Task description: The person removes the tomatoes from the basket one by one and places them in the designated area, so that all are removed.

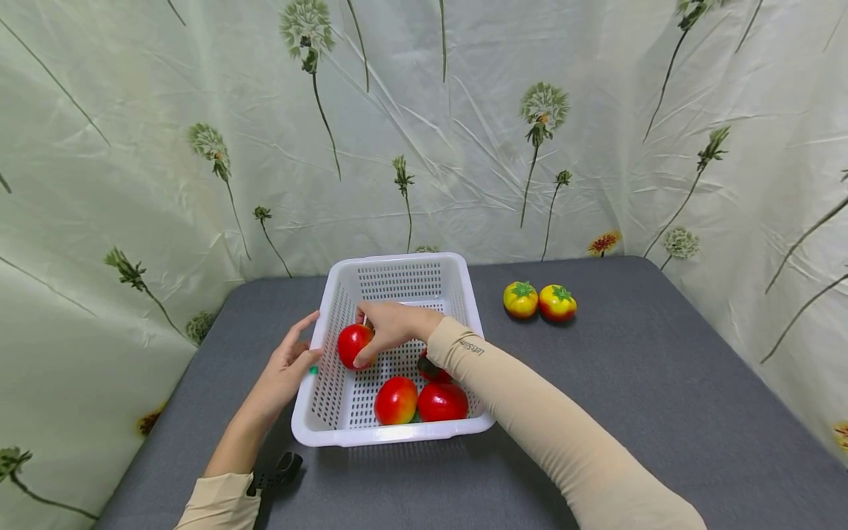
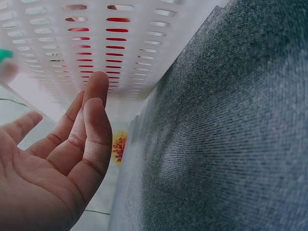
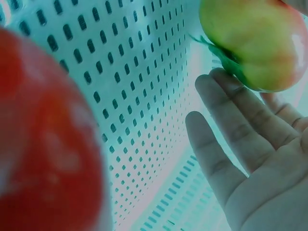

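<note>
My right hand (image 1: pixel 397 324) pinches the red fruit (image 1: pixel 353 344) between thumb and fingers, inside the white basket (image 1: pixel 371 439) at the centre of the head frame, near its left wall. In the right wrist frame the fruit sits at upper right, its green calyx (image 3: pixel 230 62) facing the fingertips; two fingers lie close together, one stands apart below. Contact between fruit and basket floor: I cannot tell

My left hand (image 1: pixel 281 372), left of centre, is beside the basket's left wall, fingers spread and loosely bent, gripping nothing. I cannot confirm that it braces the rim

Contents, basket lower right: the near-left fruit (image 1: pixel 395 401), the near-right fruit (image 1: pixel 442 402) and a third fruit (image 1: pixel 432 369), partly covered by my right sleeve (image 1: pixel 530 412). On the table (image 1: pixel 649 368), right of the basket, stand the left yellow fruit (image 1: pixel 520 300) and the right yellow fruit (image 1: pixel 558 303)

Possible faults:
- Slip: glossy, rounded skin could roll out of a light pinch
- Disturbance: my low forearm could nudge the third fruit
- Basket shift: a sleeve pressing the right rim could slide an unbraced basket
</note>
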Action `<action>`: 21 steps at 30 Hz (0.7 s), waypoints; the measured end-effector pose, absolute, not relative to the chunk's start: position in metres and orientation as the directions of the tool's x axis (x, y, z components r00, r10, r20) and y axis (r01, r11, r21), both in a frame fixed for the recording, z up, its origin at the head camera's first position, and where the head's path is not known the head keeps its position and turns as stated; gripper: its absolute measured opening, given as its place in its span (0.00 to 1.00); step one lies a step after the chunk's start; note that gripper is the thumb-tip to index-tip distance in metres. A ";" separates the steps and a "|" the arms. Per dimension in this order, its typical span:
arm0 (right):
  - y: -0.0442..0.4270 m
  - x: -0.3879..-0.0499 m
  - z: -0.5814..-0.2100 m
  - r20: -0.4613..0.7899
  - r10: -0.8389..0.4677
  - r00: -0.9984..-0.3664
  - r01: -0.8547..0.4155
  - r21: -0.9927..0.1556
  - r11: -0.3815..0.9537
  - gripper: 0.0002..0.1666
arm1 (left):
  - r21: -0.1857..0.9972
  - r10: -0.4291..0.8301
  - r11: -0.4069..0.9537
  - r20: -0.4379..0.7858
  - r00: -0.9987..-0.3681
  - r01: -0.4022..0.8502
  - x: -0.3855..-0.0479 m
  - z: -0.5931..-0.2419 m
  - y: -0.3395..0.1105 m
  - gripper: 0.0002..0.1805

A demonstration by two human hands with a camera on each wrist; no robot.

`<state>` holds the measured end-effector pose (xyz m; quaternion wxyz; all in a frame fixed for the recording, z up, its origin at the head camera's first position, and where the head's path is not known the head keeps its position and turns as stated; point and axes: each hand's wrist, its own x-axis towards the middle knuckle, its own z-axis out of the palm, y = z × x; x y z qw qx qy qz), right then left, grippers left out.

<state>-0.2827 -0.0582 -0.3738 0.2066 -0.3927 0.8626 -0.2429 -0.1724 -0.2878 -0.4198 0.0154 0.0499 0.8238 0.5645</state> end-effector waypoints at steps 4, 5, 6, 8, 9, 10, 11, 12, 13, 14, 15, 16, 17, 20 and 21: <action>-0.060 -0.282 -0.373 -0.156 -0.792 -0.591 -0.570 -0.614 0.546 0.37 | 0.930 0.097 0.363 0.031 -0.995 0.065 -0.173 -0.420 -0.288 0.37; -0.060 -0.282 -0.373 -0.156 -0.794 -0.588 -0.564 -0.625 0.540 0.37 | 0.929 0.096 0.364 0.030 -0.995 0.063 -0.173 -0.421 -0.288 0.38; -0.060 -0.282 -0.373 -0.156 -0.795 -0.586 -0.559 -0.632 0.536 0.36 | 0.929 0.096 0.366 0.029 -0.995 0.062 -0.173 -0.421 -0.288 0.38; -0.060 -0.281 -0.372 -0.157 -0.799 -0.581 -0.550 -0.648 0.527 0.35 | 0.928 0.097 0.367 0.029 -0.995 0.063 -0.173 -0.421 -0.288 0.38; -0.060 -0.281 -0.372 -0.158 -0.800 -0.578 -0.544 -0.656 0.523 0.34 | 0.928 0.097 0.368 0.029 -0.995 0.063 -0.173 -0.421 -0.288 0.38; -0.060 -0.281 -0.373 -0.157 -0.802 -0.576 -0.542 -0.662 0.518 0.34 | 0.928 0.096 0.367 0.027 -0.995 0.060 -0.173 -0.421 -0.288 0.38; -0.060 -0.281 -0.373 -0.157 -0.805 -0.573 -0.541 -0.665 0.515 0.34 | 0.928 0.095 0.367 0.024 -0.995 0.057 -0.173 -0.421 -0.287 0.38; -0.060 -0.282 -0.373 -0.156 -0.806 -0.571 -0.542 -0.666 0.513 0.34 | 0.929 0.097 0.367 0.023 -0.995 0.057 -0.172 -0.420 -0.287 0.38; -0.060 -0.282 -0.374 -0.155 -0.806 -0.571 -0.543 -0.666 0.512 0.34 | 0.928 0.096 0.367 0.022 -0.995 0.056 -0.172 -0.420 -0.287 0.38; -0.060 -0.282 -0.374 -0.155 -0.806 -0.571 -0.542 -0.666 0.512 0.34 | 0.928 0.095 0.368 0.020 -0.995 0.054 -0.172 -0.420 -0.287 0.38; -0.060 -0.282 -0.374 -0.154 -0.806 -0.571 -0.545 -0.664 0.513 0.34 | 0.928 0.094 0.368 0.020 -0.995 0.053 -0.172 -0.420 -0.287 0.38; -0.060 -0.282 -0.374 -0.154 -0.805 -0.573 -0.546 -0.661 0.515 0.35 | 0.928 0.092 0.369 0.019 -0.996 0.052 -0.172 -0.420 -0.287 0.38; -0.060 -0.282 -0.373 -0.155 -0.803 -0.575 -0.546 -0.659 0.518 0.35 | 0.927 0.091 0.371 0.020 -0.996 0.053 -0.172 -0.420 -0.287 0.38; -0.059 -0.282 -0.372 -0.152 -0.800 -0.581 -0.548 -0.653 0.523 0.36 | 0.925 0.089 0.376 0.024 -0.996 0.056 -0.172 -0.420 -0.287 0.37; -0.059 -0.281 -0.371 -0.152 -0.798 -0.583 -0.548 -0.652 0.524 0.37 | 0.925 0.088 0.377 0.024 -0.996 0.056 -0.172 -0.420 -0.287 0.37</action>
